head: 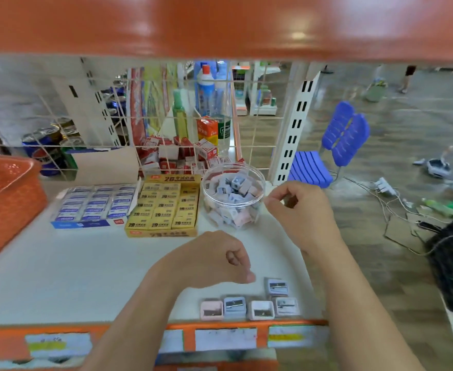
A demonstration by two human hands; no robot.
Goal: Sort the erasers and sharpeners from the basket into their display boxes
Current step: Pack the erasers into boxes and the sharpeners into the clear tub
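We find pastel sharpeners (235, 306) blade-up, long axes crosswise, just nearside of our curled, empty left hand (214, 259); the grip of our right hand (300, 210) we cannot tell.

L hand (214, 259) | R hand (303, 210) | both forearms bare up to frame edge

My left hand (214, 259) hangs on my side of the jar (233, 195), fingers curled into a loose fist. My right hand (300, 210) sits just right of it, thumb and forefinger pinched together.

Clear glossy plastic tub (230, 165), printed cardboard box (161, 232), smooth white shelf (86, 263).
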